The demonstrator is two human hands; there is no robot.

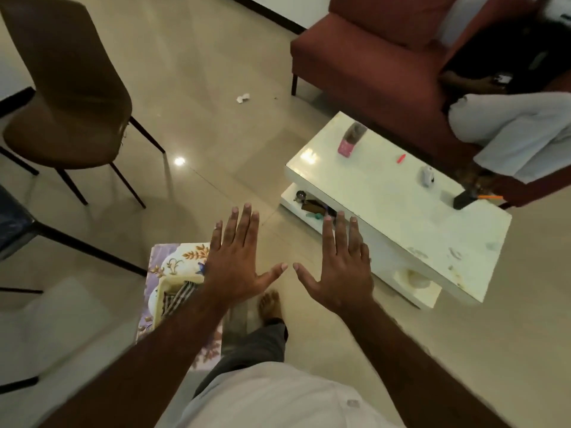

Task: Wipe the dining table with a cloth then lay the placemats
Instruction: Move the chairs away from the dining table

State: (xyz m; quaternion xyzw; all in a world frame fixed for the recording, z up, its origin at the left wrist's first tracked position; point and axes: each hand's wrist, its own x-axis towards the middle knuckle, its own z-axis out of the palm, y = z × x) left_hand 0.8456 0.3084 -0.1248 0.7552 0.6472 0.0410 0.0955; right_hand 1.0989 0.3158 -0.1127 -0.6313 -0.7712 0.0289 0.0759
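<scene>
My left hand (238,267) and my right hand (338,270) are held out flat in front of me, palms down, fingers spread, holding nothing. Below my left hand lies a patterned placemat (173,264) with a purple border and gold leaf prints, partly hidden by my forearm. A striped cloth (177,296) rests on it. A glass dining table corner (61,322) shows at the lower left, blurred. My bare foot stands on the tiled floor between my hands.
A brown chair (65,88) stands at the upper left and a dark chair (15,223) at the left edge. A white coffee table (398,205) with small items stands to the right, before a red sofa (380,57) where a person sits. A paper scrap (243,98) lies on the floor.
</scene>
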